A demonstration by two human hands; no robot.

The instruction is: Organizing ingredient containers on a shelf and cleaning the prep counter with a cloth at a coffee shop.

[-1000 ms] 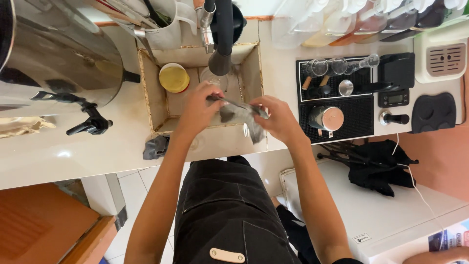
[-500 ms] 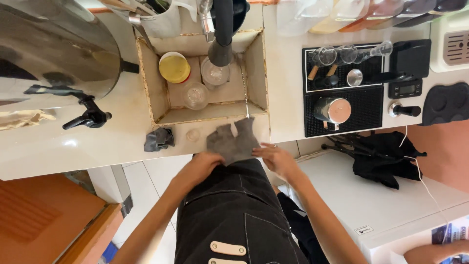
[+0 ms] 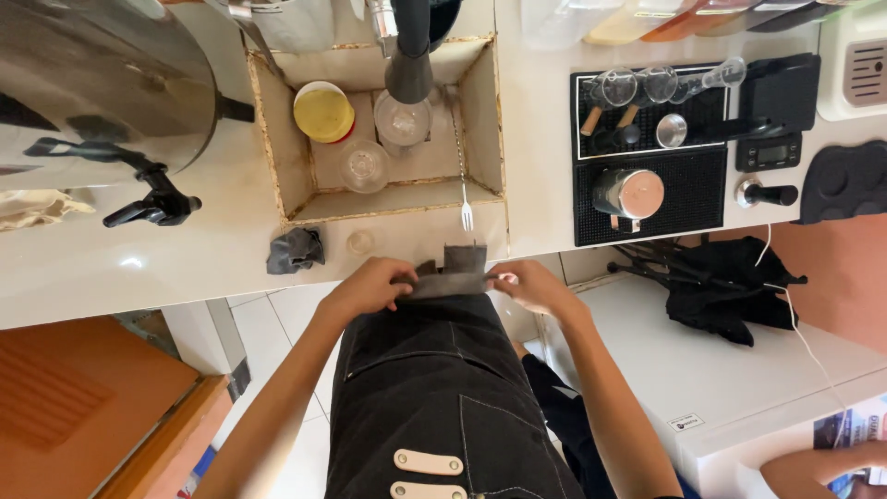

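You hold a small dark grey cloth stretched flat between both hands, at the desk edge, just above your black apron. Left hand pinches its left end, right hand its right: each grip closed on fabric. This looks like folding; next, bring the ends together evenly. A second crumpled grey rag lies nearby.

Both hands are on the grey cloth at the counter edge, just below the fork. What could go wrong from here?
1. The fork lies across the sink rim close to the cloth; a flick of the cloth might knock it into the sink or off the counter.
2. The left hand and right hand hold the cloth partly past the counter edge, so a loose grip would likely drop it to the floor.
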